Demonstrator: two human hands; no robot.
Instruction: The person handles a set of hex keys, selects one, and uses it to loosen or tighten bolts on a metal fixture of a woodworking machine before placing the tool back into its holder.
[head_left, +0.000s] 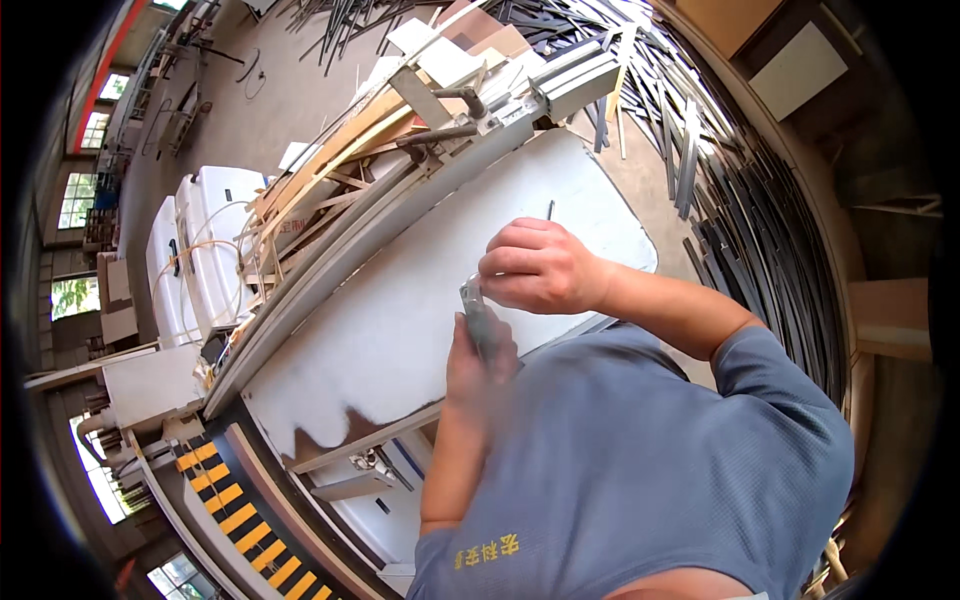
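Observation:
My left hand is wrapped round a dark grey-green hand-held tool with a paler, shiny upper end. Its lower part is blurred, and I cannot make out its exact kind. Over that end, my right hand has its fingers curled in, the fingertips at or very near the tool; what they pinch, if anything, is hidden. A short dark pen-like stick shows just beyond the right knuckles; whether it lies on the table or is held I cannot tell. Below both hands spreads a white table top with a worn brown patch near its left end.
A metal rail with clamp-like fittings runs along the table's far side. Behind it lie piled wood strips and boards. Long dark strips cover the floor at right. Yellow-and-black striping marks the lower left, near white cabinets.

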